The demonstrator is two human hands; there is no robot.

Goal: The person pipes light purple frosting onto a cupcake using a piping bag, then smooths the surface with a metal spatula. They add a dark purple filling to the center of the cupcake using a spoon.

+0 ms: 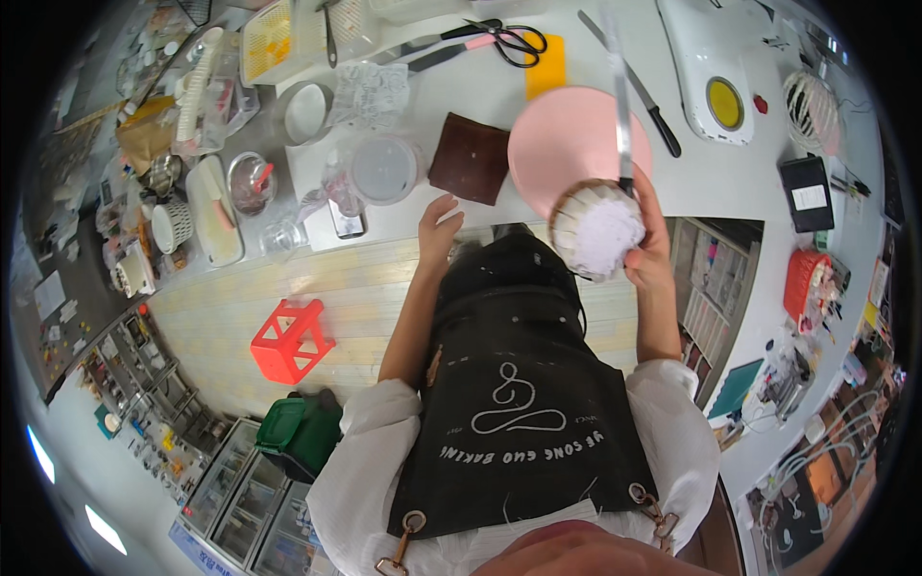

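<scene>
My right hand [650, 245] holds a round brush [599, 229] with a wooden rim and pale, white-dusted bristles over the near edge of a pink round turntable [569, 144]. A long metal spatula or blade [621, 93] with a dark handle end rises from the same hand, across the turntable. My left hand [438, 225] holds nothing, its fingers slightly curled, just below a dark brown square cloth or mat [470, 158] on the white table. A lidded clear plastic tub [384, 169] stands to the left of the cloth.
A long knife [663, 129] lies right of the turntable, beside a white scale [709, 86]. Scissors [520, 47] and a yellow scraper [545, 65] lie behind. A phone [348, 222] is at the table edge. A red stool [290, 342] and a green bin [299, 432] stand on the floor.
</scene>
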